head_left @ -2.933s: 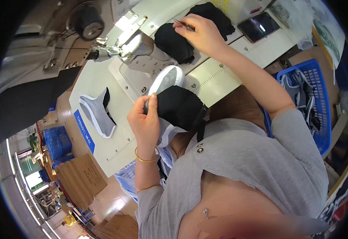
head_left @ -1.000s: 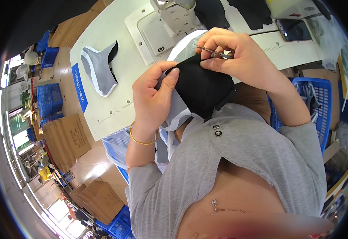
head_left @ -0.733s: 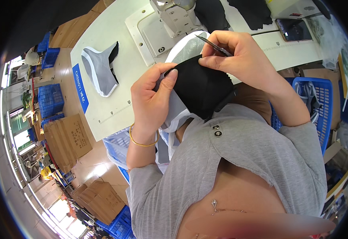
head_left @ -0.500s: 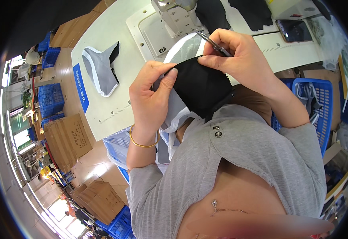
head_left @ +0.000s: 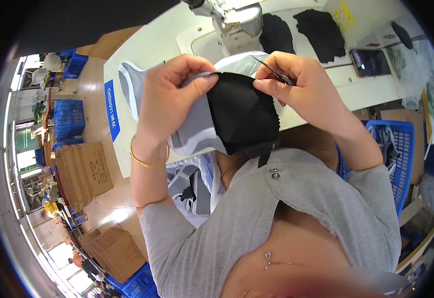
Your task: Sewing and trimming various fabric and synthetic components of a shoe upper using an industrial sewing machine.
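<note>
Left hand (head_left: pixel 170 94) pinches black fabric piece (head_left: pixel 242 114) at its top edge; right hand (head_left: pixel 301 87) closed on small snips (head_left: pixel 271 71). Fabric looks light, floppy; hold by edges.

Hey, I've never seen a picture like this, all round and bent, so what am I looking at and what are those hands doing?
The picture comes from a wide fisheye camera worn on a person's head, looking down, so straight edges curve near the rim. The two bare hands are that person's own. The left hand pinches a black fabric piece with a grey-and-white part beneath it. The right hand has the fabric's upper edge and a thin dark metal tool, possibly small snips, in its grip. Beyond them is a white worktable with a sewing machine, more black fabric pieces, a phone and another grey shaped piece. A blue basket stands to the right, and cardboard boxes on the floor to the left.
</note>
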`<state>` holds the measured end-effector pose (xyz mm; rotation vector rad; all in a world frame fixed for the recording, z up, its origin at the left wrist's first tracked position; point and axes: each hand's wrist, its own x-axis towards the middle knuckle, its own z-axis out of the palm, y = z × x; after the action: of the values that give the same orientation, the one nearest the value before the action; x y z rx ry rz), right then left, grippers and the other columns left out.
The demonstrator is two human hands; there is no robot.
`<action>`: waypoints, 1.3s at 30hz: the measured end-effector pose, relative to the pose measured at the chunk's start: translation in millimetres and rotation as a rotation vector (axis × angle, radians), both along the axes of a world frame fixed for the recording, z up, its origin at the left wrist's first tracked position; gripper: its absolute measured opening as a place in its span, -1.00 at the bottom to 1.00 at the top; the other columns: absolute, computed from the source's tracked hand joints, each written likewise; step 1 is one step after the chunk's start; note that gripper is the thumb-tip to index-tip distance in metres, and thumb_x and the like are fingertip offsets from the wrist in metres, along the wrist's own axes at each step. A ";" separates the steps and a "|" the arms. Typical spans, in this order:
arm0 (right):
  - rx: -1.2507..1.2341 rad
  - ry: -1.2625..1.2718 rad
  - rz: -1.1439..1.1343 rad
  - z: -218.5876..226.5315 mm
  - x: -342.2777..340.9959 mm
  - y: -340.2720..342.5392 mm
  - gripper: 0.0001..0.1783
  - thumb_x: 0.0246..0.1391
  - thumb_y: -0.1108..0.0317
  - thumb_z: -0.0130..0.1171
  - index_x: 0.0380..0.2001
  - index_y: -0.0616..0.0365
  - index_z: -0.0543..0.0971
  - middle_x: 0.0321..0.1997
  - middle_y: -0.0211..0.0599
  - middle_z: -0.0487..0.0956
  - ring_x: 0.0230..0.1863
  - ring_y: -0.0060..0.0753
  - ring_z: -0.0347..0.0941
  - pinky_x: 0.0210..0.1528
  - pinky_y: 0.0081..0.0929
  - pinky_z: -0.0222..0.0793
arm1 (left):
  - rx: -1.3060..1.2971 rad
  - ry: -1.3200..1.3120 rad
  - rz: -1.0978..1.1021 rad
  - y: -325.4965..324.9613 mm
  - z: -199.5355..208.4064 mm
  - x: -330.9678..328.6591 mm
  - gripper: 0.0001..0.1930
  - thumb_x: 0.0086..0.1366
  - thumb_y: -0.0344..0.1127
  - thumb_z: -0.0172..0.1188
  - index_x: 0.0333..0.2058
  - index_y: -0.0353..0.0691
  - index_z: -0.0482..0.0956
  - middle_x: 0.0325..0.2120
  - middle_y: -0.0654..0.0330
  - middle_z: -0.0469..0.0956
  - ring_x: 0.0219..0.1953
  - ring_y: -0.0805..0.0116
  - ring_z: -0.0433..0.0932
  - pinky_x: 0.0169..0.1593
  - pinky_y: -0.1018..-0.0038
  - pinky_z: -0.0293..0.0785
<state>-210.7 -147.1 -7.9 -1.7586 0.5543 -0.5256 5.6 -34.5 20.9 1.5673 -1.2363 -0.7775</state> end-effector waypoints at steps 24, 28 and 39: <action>0.418 -0.388 -0.254 -14.4 51.0 -15.3 -0.83 0.17 0.34 0.22 -0.43 0.20 0.53 -0.61 -0.52 0.46 -0.61 -0.73 0.34 -0.54 -0.67 0.24 | 0.326 0.188 -0.187 -129.3 -7.3 142.1 -0.71 0.15 -0.29 0.34 -0.14 -0.23 0.65 -0.23 0.18 0.63 -0.18 0.40 0.59 -0.04 0.49 0.50; 0.446 -0.420 -0.262 -17.1 52.6 -13.1 -0.83 0.17 0.35 0.22 -0.42 0.21 0.53 -0.61 -0.52 0.46 -0.61 -0.72 0.34 -0.53 -0.67 0.25 | 0.282 0.159 -0.176 -130.0 -2.3 143.6 -0.72 0.15 -0.33 0.33 -0.14 -0.24 0.65 -0.22 0.16 0.63 -0.17 0.37 0.59 -0.03 0.47 0.50; 0.465 -0.457 -0.248 -21.3 62.2 -3.6 -0.85 0.20 0.37 0.20 -0.38 0.23 0.51 -0.65 -0.51 0.44 -0.68 -0.69 0.41 -0.57 -0.68 0.25 | 0.148 -0.085 -0.108 -135.3 1.2 186.9 -0.74 0.16 -0.44 0.30 -0.14 -0.26 0.64 -0.18 0.11 0.64 -0.14 0.27 0.60 0.00 0.40 0.50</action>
<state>-148.6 -150.6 -29.3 -1.0882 0.5189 -0.8671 192.5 -169.8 22.1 1.6786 -1.3600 -0.8967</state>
